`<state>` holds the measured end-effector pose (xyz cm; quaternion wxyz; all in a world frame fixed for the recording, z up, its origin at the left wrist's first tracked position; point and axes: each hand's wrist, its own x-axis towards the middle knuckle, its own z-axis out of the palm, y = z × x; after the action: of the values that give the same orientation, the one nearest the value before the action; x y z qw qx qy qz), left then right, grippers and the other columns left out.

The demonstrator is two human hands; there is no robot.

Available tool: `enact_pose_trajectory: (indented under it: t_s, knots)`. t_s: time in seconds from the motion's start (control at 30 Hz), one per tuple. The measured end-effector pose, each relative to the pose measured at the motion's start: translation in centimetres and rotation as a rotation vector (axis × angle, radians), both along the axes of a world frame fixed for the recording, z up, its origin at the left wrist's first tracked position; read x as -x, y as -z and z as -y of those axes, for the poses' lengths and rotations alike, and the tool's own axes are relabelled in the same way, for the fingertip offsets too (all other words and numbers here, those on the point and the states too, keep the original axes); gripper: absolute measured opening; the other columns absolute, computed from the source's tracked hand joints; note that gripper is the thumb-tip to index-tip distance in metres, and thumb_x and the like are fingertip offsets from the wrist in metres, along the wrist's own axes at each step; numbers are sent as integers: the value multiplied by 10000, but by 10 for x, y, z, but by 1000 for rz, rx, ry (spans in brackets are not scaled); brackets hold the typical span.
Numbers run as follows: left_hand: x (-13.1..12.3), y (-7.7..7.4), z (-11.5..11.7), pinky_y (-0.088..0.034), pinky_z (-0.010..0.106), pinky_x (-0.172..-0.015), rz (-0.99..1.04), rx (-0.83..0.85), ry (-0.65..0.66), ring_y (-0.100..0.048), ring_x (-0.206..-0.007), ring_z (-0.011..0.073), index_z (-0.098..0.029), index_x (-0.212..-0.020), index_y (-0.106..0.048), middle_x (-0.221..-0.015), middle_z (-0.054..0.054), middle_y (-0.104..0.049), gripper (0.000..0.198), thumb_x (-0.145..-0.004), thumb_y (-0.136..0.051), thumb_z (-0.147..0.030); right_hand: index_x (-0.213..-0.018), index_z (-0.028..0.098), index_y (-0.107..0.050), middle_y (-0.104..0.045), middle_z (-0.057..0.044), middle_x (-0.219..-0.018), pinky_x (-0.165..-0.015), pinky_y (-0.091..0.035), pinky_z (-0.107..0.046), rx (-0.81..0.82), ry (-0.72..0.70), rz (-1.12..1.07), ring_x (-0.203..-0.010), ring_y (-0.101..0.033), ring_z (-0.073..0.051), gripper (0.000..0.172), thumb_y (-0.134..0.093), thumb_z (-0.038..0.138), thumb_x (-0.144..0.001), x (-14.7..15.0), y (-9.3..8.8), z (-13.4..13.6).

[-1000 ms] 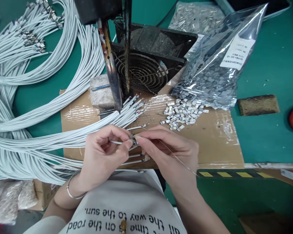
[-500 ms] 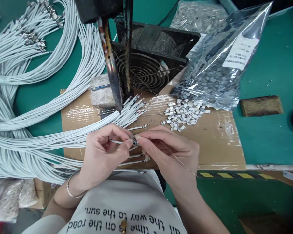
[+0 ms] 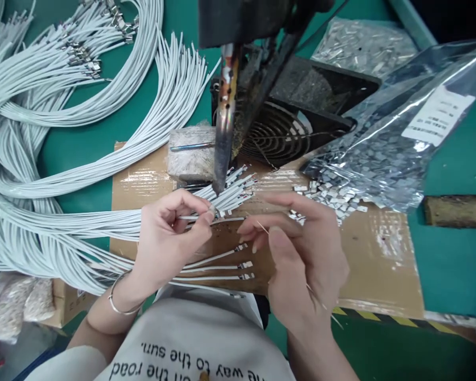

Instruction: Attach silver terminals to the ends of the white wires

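My left hand (image 3: 170,238) pinches the end of a white wire (image 3: 226,218) between thumb and forefinger, just below the tip of a soldering iron (image 3: 224,127) fixed on a stand. My right hand (image 3: 301,254) hovers to the right of the wire end, fingers partly apart, with a thin strand of solder wire (image 3: 262,228) between thumb and middle finger. Three finished white wires with metal terminals (image 3: 244,263) lie on the cardboard sheet (image 3: 373,254) under my hands. A pile of small metal terminals (image 3: 325,196) lies just beyond my right hand.
A large bundle of white wires (image 3: 63,137) loops over the green table on the left. A black fan (image 3: 285,127) sits behind the iron, a sponge block (image 3: 190,153) beside it. A clear bag of terminals (image 3: 396,143) lies at the right, a brown block (image 3: 458,210) past it.
My right hand has let go of the wire end and drawn back to the right. The view has shifted, and my left hand has brought the wire end closer under the iron tip.
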<state>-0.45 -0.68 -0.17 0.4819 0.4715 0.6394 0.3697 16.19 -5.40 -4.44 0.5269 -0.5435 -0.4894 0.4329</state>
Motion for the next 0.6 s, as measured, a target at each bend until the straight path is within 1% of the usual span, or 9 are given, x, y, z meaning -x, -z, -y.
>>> enact_pose_trajectory:
  t_s: [0.07, 0.1, 0.13, 0.17, 0.27, 0.33, 0.4, 0.5, 0.6]
  knots:
    - [1, 1, -2, -447, 186, -571, -1, 8, -8, -649, -725, 143, -181, -690, -715, -800, 44, -763, 105, -763, -787, -157, -1095, 235, -617, -626, 13, -882, -658, -456, -318, -29, 7, 45, -741, -591, -166, 111, -524, 176, -1106, 0, -1, -4]
    - [1, 1, -3, -440, 186, -565, -1, 9, -9, -647, -720, 142, -181, -688, -712, -802, 45, -763, 105, -761, -784, -156, -974, 221, -587, -587, 14, -856, -664, -443, -316, -55, 1, 67, -735, -563, -158, 151, -521, 154, -1092, 0, -1, -7]
    - [1, 1, -3, -427, 185, -553, 0, 7, -9, -639, -708, 138, -181, -687, -710, -798, 44, -761, 105, -762, -779, -156, -897, 212, -554, -565, 12, -851, -682, -441, -314, -78, -13, 88, -750, -554, -155, 201, -519, 134, -1078, 0, -2, -9]
    - [0, 1, -4, -412, 184, -541, 0, 7, -8, -629, -694, 133, -181, -688, -709, -793, 42, -758, 105, -766, -774, -155, -867, 208, -541, -572, 5, -872, -712, -452, -314, -98, -28, 101, -788, -570, -158, 219, -525, 118, -1066, 0, -3, -11]
    - [0, 1, -6, -370, 188, -509, 5, 15, -10, -600, -662, 124, -181, -695, -708, -766, 34, -741, 104, -781, -759, -151, -909, 209, -586, -672, -33, -1081, -870, -529, -363, -119, -48, 80, -993, -673, -214, 167, -604, 99, -1034, 3, -6, -15]
    - [0, 1, -6, -345, 193, -491, 7, 17, -11, -591, -659, 124, -181, -707, -712, -758, 32, -732, 97, -785, -761, -153, -929, 217, -611, -707, -52, -1188, -940, -560, -414, -107, -35, 34, -1085, -708, -260, 159, -649, 95, -1024, 6, -7, -16]
    - [0, 1, -7, -319, 200, -476, 12, 11, -15, -574, -645, 121, -181, -717, -713, -749, 28, -724, 92, -789, -765, -155, -925, 223, -628, -739, -52, -1194, -942, -582, -413, -101, -8, -10, -1101, -729, -271, 172, -672, 87, -1022, 9, -8, -15]
    - [-1, 1, -7, -287, 214, -462, 26, -2, -18, -527, -600, 107, -180, -728, -712, -724, 16, -706, 89, -795, -764, -152, -923, 224, -649, -776, -44, -1168, -910, -599, -354, -96, 36, -24, -1082, -757, -250, 179, -693, 77, -1013, 13, -10, -15]
    - [-3, 0, -8, -273, 223, -462, 33, -18, -17, -474, -563, 93, -181, -734, -710, -700, 0, -683, 91, -798, -761, -140, -911, 220, -653, -791, -47, -1144, -915, -609, -326, -102, 51, -38, -1084, -772, -243, 188, -696, 61, -1001, 14, -11, -15]
